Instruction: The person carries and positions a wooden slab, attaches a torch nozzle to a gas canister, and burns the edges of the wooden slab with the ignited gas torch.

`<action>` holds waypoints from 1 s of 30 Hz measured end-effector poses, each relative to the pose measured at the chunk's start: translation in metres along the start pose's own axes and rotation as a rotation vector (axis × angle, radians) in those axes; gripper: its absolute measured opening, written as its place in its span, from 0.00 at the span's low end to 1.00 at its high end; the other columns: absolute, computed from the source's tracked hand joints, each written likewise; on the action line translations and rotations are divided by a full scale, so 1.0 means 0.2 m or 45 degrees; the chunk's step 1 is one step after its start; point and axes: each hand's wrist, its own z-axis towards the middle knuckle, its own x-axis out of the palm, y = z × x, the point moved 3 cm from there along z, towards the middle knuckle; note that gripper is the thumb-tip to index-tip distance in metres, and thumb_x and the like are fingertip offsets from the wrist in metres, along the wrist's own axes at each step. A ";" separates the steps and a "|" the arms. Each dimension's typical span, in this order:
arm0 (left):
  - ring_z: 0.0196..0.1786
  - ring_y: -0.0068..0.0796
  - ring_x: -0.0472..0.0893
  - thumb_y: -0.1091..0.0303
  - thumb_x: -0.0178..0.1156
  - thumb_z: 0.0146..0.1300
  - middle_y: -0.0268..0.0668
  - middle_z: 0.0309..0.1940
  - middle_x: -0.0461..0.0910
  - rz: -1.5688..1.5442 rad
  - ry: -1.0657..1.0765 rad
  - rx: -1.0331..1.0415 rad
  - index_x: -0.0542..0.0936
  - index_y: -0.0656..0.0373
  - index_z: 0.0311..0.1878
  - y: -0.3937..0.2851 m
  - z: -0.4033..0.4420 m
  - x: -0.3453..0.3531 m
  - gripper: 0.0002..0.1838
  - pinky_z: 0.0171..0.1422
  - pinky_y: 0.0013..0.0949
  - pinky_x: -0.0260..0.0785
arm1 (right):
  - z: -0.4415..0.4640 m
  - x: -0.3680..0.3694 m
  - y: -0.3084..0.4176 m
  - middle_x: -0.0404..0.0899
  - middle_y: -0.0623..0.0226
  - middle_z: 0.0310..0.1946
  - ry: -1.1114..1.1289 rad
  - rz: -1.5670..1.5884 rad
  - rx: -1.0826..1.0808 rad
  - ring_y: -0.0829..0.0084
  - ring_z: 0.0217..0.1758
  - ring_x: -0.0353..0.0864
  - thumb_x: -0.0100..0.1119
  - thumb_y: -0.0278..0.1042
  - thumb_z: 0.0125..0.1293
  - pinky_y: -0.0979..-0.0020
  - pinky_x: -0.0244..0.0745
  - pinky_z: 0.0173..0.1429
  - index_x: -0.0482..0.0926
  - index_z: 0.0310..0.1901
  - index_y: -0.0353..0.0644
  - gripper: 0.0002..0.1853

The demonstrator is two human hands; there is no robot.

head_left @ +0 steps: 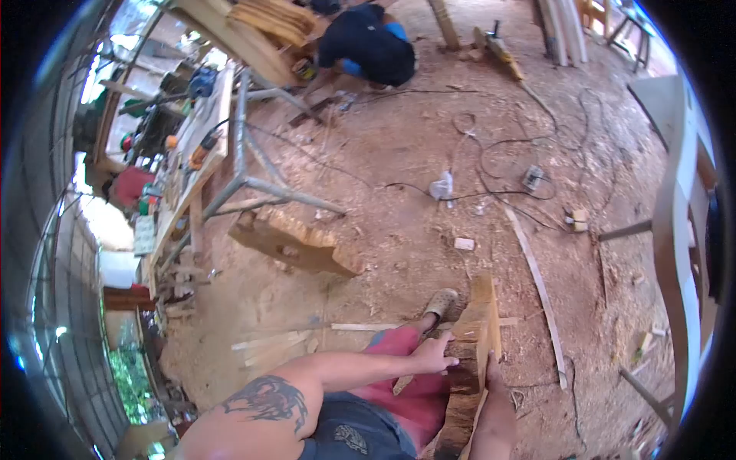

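A long, rough-edged wooden slab (465, 349) extends away from my body, with a dark, bark-like left side and a pale right face. My left hand (434, 356) is at its left side, with thumb and forefinger against the wood and the other fingers partly hidden. On the opposite side, my right hand (495, 372) grips the slab's right edge, its fingers mostly out of sight. One foot in a clog (441, 303) is on the ground just left of the slab's far end.
Another thick wooden slab (295, 245) lies ahead to the left, beside a workbench (195, 180) holding power tools. A person (368, 46) crouches at the back. Cables (498, 146), a wood strip (540, 295) and shavings lie on the dirt floor. Wooden furniture (671, 230) stands at right.
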 end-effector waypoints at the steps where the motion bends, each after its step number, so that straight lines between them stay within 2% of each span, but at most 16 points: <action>1: 0.55 0.60 0.82 0.51 0.72 0.59 0.59 0.50 0.82 -0.002 0.031 -0.042 0.68 0.60 0.65 0.00 -0.02 0.03 0.37 0.61 0.53 0.74 | -0.04 -0.01 0.01 0.75 0.49 0.66 -0.056 -0.061 -0.005 0.56 0.67 0.76 0.44 0.69 0.74 0.57 0.68 0.73 0.65 0.74 0.34 0.44; 3: 0.57 0.57 0.82 0.46 0.71 0.59 0.56 0.53 0.82 0.001 0.100 -0.118 0.70 0.60 0.64 -0.02 -0.06 0.08 0.38 0.62 0.51 0.74 | -0.17 -0.05 0.05 0.74 0.48 0.67 -0.177 -0.209 0.000 0.55 0.69 0.74 0.44 0.70 0.73 0.58 0.66 0.74 0.66 0.73 0.34 0.44; 4: 0.55 0.56 0.83 0.45 0.71 0.59 0.55 0.52 0.82 -0.009 0.042 -0.041 0.70 0.60 0.62 -0.01 -0.09 0.13 0.37 0.60 0.50 0.75 | -0.24 -0.07 0.08 0.74 0.47 0.67 -0.239 -0.284 0.015 0.55 0.69 0.73 0.44 0.71 0.72 0.59 0.65 0.74 0.67 0.73 0.34 0.45; 8: 0.52 0.51 0.85 0.45 0.73 0.58 0.54 0.48 0.83 -0.014 0.126 -0.129 0.69 0.60 0.62 -0.18 -0.21 0.14 0.38 0.56 0.47 0.77 | -0.45 -0.08 0.08 0.72 0.45 0.68 -0.363 -0.362 0.020 0.53 0.73 0.71 0.46 0.73 0.70 0.61 0.61 0.76 0.69 0.71 0.32 0.47; 11: 0.51 0.51 0.85 0.47 0.73 0.58 0.50 0.46 0.85 0.030 0.044 0.060 0.69 0.59 0.61 -0.19 -0.26 0.15 0.37 0.55 0.50 0.76 | -0.28 -0.15 -0.15 0.72 0.41 0.68 -0.412 -0.322 -0.155 0.50 0.75 0.67 0.46 0.76 0.67 0.60 0.58 0.78 0.70 0.70 0.31 0.49; 12: 0.45 0.45 0.87 0.48 0.71 0.61 0.48 0.43 0.86 0.001 0.130 0.043 0.67 0.59 0.63 -0.21 -0.28 0.14 0.36 0.49 0.45 0.79 | -0.30 -0.18 -0.20 0.72 0.41 0.68 -0.422 -0.324 -0.105 0.50 0.75 0.68 0.45 0.76 0.67 0.60 0.58 0.78 0.71 0.70 0.33 0.49; 14: 0.41 0.40 0.88 0.49 0.69 0.64 0.47 0.40 0.86 -0.136 0.384 -0.101 0.66 0.59 0.65 -0.27 -0.36 0.09 0.36 0.46 0.41 0.80 | -0.36 -0.16 -0.23 0.73 0.42 0.67 -0.419 -0.337 -0.022 0.50 0.75 0.68 0.45 0.76 0.67 0.60 0.57 0.78 0.72 0.69 0.35 0.48; 15: 0.38 0.37 0.88 0.50 0.69 0.65 0.46 0.39 0.86 -0.197 0.509 -0.177 0.65 0.59 0.67 -0.32 -0.41 0.05 0.36 0.45 0.39 0.80 | -0.43 -0.15 -0.24 0.76 0.46 0.64 -0.438 -0.272 -0.085 0.55 0.70 0.72 0.46 0.73 0.69 0.62 0.62 0.74 0.73 0.69 0.35 0.45; 16: 0.34 0.30 0.87 0.50 0.65 0.69 0.43 0.36 0.87 -0.282 0.568 -0.087 0.61 0.55 0.72 -0.39 -0.46 0.01 0.37 0.41 0.34 0.80 | -0.50 -0.13 -0.26 0.78 0.50 0.61 -0.458 -0.203 -0.149 0.60 0.65 0.75 0.48 0.69 0.72 0.64 0.66 0.70 0.74 0.68 0.36 0.41; 18: 0.38 0.33 0.88 0.53 0.63 0.72 0.44 0.39 0.87 -0.197 0.708 -0.045 0.59 0.57 0.73 -0.45 -0.50 -0.08 0.35 0.45 0.36 0.82 | -0.67 -0.11 -0.27 0.81 0.56 0.57 -0.529 -0.114 -0.357 0.66 0.58 0.79 0.50 0.63 0.75 0.65 0.72 0.64 0.76 0.66 0.37 0.36; 19: 0.41 0.35 0.88 0.55 0.62 0.73 0.44 0.41 0.87 -0.145 0.781 -0.025 0.58 0.57 0.74 -0.48 -0.51 -0.13 0.35 0.47 0.37 0.82 | -0.76 -0.09 -0.29 0.82 0.57 0.56 -0.521 -0.089 -0.322 0.67 0.58 0.79 0.50 0.63 0.75 0.65 0.72 0.64 0.76 0.66 0.36 0.36; 20: 0.46 0.39 0.88 0.48 0.60 0.73 0.47 0.51 0.84 -0.282 0.909 -0.129 0.56 0.56 0.76 -0.40 -0.48 -0.13 0.38 0.51 0.43 0.81 | -0.90 -0.07 -0.30 0.82 0.57 0.56 -0.511 -0.061 -0.287 0.67 0.58 0.79 0.50 0.63 0.75 0.65 0.72 0.63 0.76 0.66 0.36 0.36; 23: 0.56 0.45 0.84 0.40 0.56 0.72 0.48 0.61 0.78 -0.456 0.987 -0.548 0.56 0.54 0.78 -0.35 -0.44 -0.18 0.41 0.59 0.51 0.77 | -1.04 -0.04 -0.43 0.84 0.59 0.52 -0.502 0.160 -0.268 0.69 0.56 0.80 0.50 0.63 0.75 0.65 0.72 0.62 0.80 0.60 0.34 0.35; 24: 0.65 0.49 0.78 0.33 0.51 0.71 0.47 0.67 0.73 -0.501 1.096 -0.722 0.59 0.54 0.77 -0.26 -0.42 -0.14 0.43 0.67 0.55 0.70 | -1.12 0.00 -0.46 0.84 0.59 0.51 -0.521 0.198 -0.255 0.69 0.56 0.80 0.50 0.64 0.75 0.65 0.72 0.62 0.81 0.59 0.34 0.35; 27: 0.68 0.46 0.75 0.34 0.50 0.73 0.46 0.68 0.74 -0.503 1.308 -0.930 0.63 0.58 0.76 -0.48 -0.60 -0.08 0.41 0.72 0.53 0.66 | -1.43 0.13 -0.49 0.85 0.57 0.50 -0.640 0.132 -0.200 0.65 0.56 0.81 0.47 0.68 0.73 0.65 0.70 0.65 0.84 0.56 0.36 0.37; 30: 0.67 0.41 0.76 0.38 0.51 0.74 0.41 0.67 0.75 -0.343 1.345 -0.585 0.66 0.59 0.74 -0.68 -0.74 -0.07 0.38 0.74 0.46 0.65 | -1.73 0.28 -0.44 0.85 0.55 0.53 -0.753 0.060 -0.124 0.59 0.61 0.81 0.42 0.70 0.72 0.62 0.68 0.68 0.84 0.56 0.45 0.36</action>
